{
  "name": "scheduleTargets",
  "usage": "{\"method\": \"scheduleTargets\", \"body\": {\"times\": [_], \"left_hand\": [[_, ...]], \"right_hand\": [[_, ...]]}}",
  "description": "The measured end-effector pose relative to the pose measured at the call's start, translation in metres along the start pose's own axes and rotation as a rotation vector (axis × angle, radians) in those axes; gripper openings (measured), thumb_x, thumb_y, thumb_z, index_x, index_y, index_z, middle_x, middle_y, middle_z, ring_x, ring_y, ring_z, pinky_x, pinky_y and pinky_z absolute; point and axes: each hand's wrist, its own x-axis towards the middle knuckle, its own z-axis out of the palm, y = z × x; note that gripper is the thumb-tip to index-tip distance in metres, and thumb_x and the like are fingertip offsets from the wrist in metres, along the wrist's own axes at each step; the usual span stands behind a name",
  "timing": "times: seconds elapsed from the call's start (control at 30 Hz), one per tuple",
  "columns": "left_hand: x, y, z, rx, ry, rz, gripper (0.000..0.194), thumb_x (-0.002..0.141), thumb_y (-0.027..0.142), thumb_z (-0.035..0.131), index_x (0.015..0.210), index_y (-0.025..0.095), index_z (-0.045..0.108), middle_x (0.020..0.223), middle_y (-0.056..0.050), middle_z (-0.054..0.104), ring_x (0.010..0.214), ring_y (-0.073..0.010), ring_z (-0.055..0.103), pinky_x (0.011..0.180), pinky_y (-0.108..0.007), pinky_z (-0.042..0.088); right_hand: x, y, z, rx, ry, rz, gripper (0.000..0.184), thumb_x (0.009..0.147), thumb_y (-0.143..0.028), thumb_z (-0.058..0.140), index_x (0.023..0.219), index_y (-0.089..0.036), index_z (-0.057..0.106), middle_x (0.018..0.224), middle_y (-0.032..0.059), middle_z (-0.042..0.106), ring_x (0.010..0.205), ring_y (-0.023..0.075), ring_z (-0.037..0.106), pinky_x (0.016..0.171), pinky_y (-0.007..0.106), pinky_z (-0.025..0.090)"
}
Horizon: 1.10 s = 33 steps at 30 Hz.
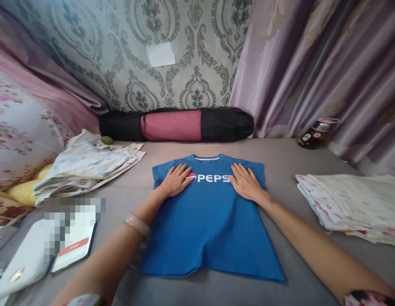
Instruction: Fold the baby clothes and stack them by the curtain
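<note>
A blue T-shirt (203, 221) with a white PEPSI print across the chest lies face up on the grey sheet (127, 170), its neckline pointing away from me. My left hand (176, 180) rests flat on the shirt's left chest, fingers spread beside the round logo. On the opposite side, my right hand (245, 180) is laid flat near the right sleeve and covers the end of the lettering. Neither hand grips the fabric. The lower part of the shirt has a fold running up from its hem.
A black and pink rolled mat bag (171, 125) lies along the wall. Folded cloths (85, 157) sit at left, another folded stack (353, 199) at right. A bottle (316, 132) stands by the curtain. At the near left are a phone (78, 246) and a white case (28, 255).
</note>
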Motion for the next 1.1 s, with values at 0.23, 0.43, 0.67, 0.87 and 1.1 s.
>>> {"method": "scheduleTargets", "body": {"times": [0.23, 0.43, 0.67, 0.87, 1.1], "left_hand": [[-0.008, 0.01, -0.005, 0.141, 0.219, 0.003, 0.053, 0.099, 0.044, 0.028, 0.135, 0.01, 0.048, 0.143, -0.018, 0.045, 0.134, -0.0282, 0.039, 0.112, -0.044, 0.028], [-0.063, 0.019, -0.02, 0.215, 0.344, -0.203, 0.047, 0.094, 0.039, 0.041, 0.129, 0.01, 0.05, 0.126, -0.022, 0.052, 0.113, -0.0341, 0.052, 0.093, -0.047, 0.043], [-0.157, -0.002, -0.022, -0.028, 0.256, -0.427, 0.036, 0.085, 0.05, 0.045, 0.084, 0.017, 0.061, 0.08, -0.01, 0.063, 0.088, -0.0259, 0.06, 0.081, -0.036, 0.046], [-0.194, 0.024, -0.016, -0.168, 0.2, -0.486, 0.043, 0.08, 0.056, 0.044, 0.059, 0.021, 0.059, 0.066, -0.007, 0.058, 0.085, -0.0256, 0.058, 0.079, -0.035, 0.043], [-0.208, 0.041, -0.014, -0.282, 0.195, -0.501, 0.052, 0.078, 0.064, 0.042, 0.06, 0.02, 0.063, 0.075, -0.007, 0.058, 0.083, -0.0235, 0.057, 0.076, -0.033, 0.043]], "right_hand": [[0.0, 0.003, 0.001, 0.13, 0.112, -0.023, 0.057, 0.096, -0.041, 0.031, 0.142, -0.009, 0.043, 0.151, 0.014, 0.036, 0.141, 0.0269, 0.028, 0.115, 0.049, 0.019], [-0.035, 0.009, -0.014, 0.363, 0.405, 0.084, 0.039, 0.089, -0.029, 0.043, 0.118, -0.011, 0.061, 0.124, 0.0157, 0.062, 0.118, 0.0246, 0.054, 0.102, 0.036, 0.038], [-0.134, 0.012, -0.039, 0.361, 0.018, 0.209, 0.032, 0.087, -0.04, 0.046, 0.068, -0.021, 0.062, 0.07, 0.0033, 0.067, 0.068, 0.0175, 0.06, 0.06, 0.026, 0.037], [-0.183, -0.008, -0.049, 0.269, -0.168, 0.365, 0.044, 0.085, -0.055, 0.046, 0.059, -0.022, 0.057, 0.065, 0.0044, 0.064, 0.064, 0.0184, 0.059, 0.053, 0.026, 0.03], [-0.202, -0.021, -0.059, 0.309, -0.19, 0.307, 0.036, 0.083, -0.051, 0.05, 0.061, -0.023, 0.054, 0.064, 0.0033, 0.063, 0.059, 0.0166, 0.056, 0.053, 0.026, 0.028]]}}
